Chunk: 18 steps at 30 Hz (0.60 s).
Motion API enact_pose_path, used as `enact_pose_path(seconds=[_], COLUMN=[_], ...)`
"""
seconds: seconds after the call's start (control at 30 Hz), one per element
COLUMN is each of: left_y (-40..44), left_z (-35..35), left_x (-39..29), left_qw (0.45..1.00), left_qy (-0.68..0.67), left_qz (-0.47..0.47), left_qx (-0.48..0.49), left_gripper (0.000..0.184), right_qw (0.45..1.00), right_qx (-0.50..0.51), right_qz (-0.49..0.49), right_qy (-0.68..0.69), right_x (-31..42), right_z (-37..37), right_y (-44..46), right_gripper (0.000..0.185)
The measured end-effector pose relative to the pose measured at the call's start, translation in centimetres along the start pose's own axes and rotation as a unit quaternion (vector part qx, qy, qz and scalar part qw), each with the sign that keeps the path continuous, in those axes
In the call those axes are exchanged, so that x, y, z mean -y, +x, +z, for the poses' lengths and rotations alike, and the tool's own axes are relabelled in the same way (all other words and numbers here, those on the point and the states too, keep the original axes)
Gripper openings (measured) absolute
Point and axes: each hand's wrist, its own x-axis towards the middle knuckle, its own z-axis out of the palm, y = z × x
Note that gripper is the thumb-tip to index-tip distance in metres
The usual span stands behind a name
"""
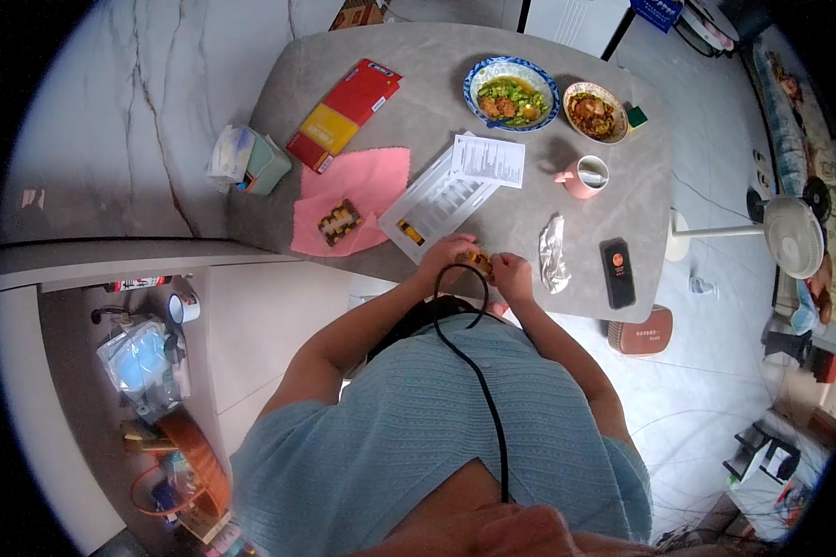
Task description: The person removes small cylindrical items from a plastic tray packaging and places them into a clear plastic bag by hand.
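At the near edge of the table, my left hand (450, 256) and my right hand (511, 276) meet around a small yellow-and-dark object (478, 261). The fingers of both are closed on it, and they cover much of it, so its kind is unclear. Just beyond my left hand lies a white plastic tray (420, 215) with compartments; one yellow-and-black piece (409, 231) sits at its near end. A printed sheet (489, 161) overlaps the tray's far end. To the left, a block of yellow-and-dark pieces (340, 222) rests on a pink cloth (373, 174).
A red-and-yellow box (344, 113) and a tissue holder (267, 165) stand left. Beyond are a blue-rimmed bowl (469, 79) and a smaller bowl (595, 112) with food. A pink mug (581, 183), crumpled wrapper (554, 255) and black phone (617, 273) lie right. A black cable (481, 367) hangs before me.
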Motion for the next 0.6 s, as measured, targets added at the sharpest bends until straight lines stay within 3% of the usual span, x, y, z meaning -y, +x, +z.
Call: enact_pose_path(seconds=[0.07,0.17,0.27,0.37,0.43,0.6], left_y=[0.1,-1.2,-0.1,-0.5,-0.2,0.3], left_z=[-0.9,0.7,-1.1,0.4,1.0,1.6], left_x=[-2.0,1.6,-2.6,0.4,0.2,-1.0], left_qw=[0.995,0.989,0.988,0.994,0.991,0.986], left_qy=[0.091,0.137,0.097,0.070,0.084,0.066], left_qz=[-0.025,-0.034,-0.092,-0.073,-0.094,-0.151], left_qx=[0.038,0.039,0.082,0.048,0.036,0.006], left_gripper=[0.025,0.026,0.023,0.024,0.022,0.020], right_qw=[1.000,0.992,0.977,0.993,0.981,0.972], right_qx=[0.001,-0.039,-0.031,0.010,0.002,0.009], right_qz=[0.005,-0.071,-0.115,-0.068,-0.139,-0.104], right_qy=[-0.005,-0.097,-0.178,-0.092,-0.138,-0.209], right_x=[0.0,-0.1,-0.4,-1.5,-1.4,1.5], right_z=[0.3,-0.5,0.7,0.7,0.8,0.3], right_y=[0.1,-0.2,0.4,0.6,0.6,-0.3], right_gripper=[0.027,0.024,0.024,0.025,0.028,0.031])
